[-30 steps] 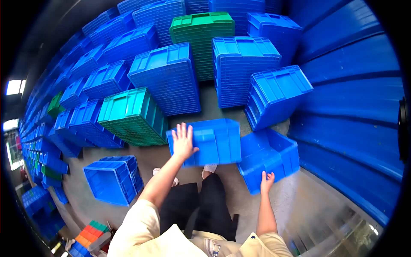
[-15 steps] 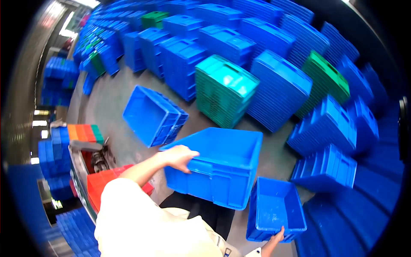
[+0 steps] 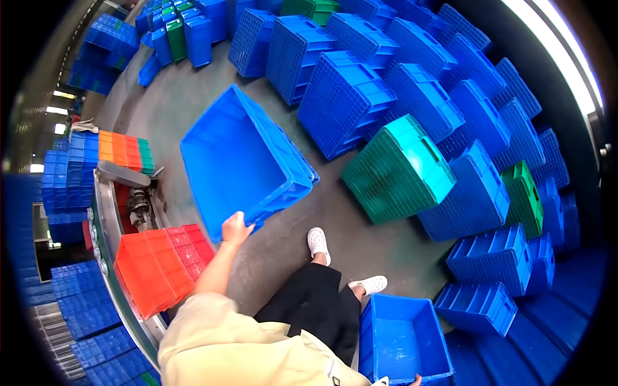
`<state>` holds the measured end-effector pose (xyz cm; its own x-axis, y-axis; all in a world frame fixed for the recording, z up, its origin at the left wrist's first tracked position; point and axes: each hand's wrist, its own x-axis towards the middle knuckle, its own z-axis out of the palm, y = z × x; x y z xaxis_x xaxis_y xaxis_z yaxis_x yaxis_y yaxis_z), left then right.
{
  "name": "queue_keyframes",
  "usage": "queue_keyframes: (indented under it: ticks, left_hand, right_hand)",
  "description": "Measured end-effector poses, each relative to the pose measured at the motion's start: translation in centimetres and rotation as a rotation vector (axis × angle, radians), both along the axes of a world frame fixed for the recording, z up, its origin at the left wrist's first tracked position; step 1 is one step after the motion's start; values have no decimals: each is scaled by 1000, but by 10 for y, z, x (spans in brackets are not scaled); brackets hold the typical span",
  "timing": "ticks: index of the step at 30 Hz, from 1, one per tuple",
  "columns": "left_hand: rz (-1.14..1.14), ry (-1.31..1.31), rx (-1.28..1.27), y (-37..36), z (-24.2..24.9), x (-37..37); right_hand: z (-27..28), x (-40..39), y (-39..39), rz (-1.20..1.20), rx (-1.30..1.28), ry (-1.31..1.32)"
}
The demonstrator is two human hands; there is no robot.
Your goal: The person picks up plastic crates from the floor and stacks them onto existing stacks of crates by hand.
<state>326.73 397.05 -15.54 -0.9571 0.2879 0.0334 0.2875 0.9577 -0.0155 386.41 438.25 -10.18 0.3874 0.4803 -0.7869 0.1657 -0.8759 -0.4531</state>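
Observation:
My left hand (image 3: 236,228) is closed on the near rim of an upturned-to-the-side blue plastic crate (image 3: 232,161), its hollow inside facing me. Another blue crate (image 3: 302,161) shows as an edge just behind it. Low at the right, a second blue crate (image 3: 402,334) hangs beside my leg with its open top toward me, scuffed inside. Fingers of my right hand (image 3: 417,381) grip its near rim; most of that hand is out of the frame.
Stacks of blue crates (image 3: 347,96) and a green stack (image 3: 399,170) stand in rows ahead and right. Red crates (image 3: 154,270) sit at left beside a metal-framed conveyor (image 3: 122,302). Grey floor (image 3: 270,257) lies around my feet.
My left hand has swung its crate forward and left, from in front of my body to over the crate on the floor. The right-hand crate stays low beside me; my view has turned.

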Motion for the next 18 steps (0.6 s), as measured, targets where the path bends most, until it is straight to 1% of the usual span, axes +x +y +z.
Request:
queue_keyframes:
  ticks: [2, 4, 5, 6, 7, 10, 11, 14, 18]
  left_hand:
    - [-40, -107, -2, -27, -68, -20]
    - [-63, -194, 28, -35, -103, -28]
    - [7, -267, 28, -37, -118, -28]
    - [84, -341, 24, -38, -122, -25]
    - [90, -357, 34, -40, -123, -28]
    - [-40, -389, 155, -48, -118, -52]
    - [-36, -394, 168, -53, -118, -63]
    - [-122, -411, 142, -62, -123, -86]
    - [-113, -435, 105, -67, -132, -85]
  right_hand:
    - [26, -28, -12, 2, -1, 17]
    - [54, -52, -22, 10, 1, 25]
    - [69, -65, -26, 14, 5, 26]
    - [84, -76, -29, 21, 9, 29]
    - [94, -89, -32, 27, 12, 42]
    - [127, -133, -37, 48, 60, 78]
    - [134, -155, -39, 48, 113, 77]
    - [154, -219, -41, 74, 248, 102]
    - [162, -299, -46, 104, 404, 188]
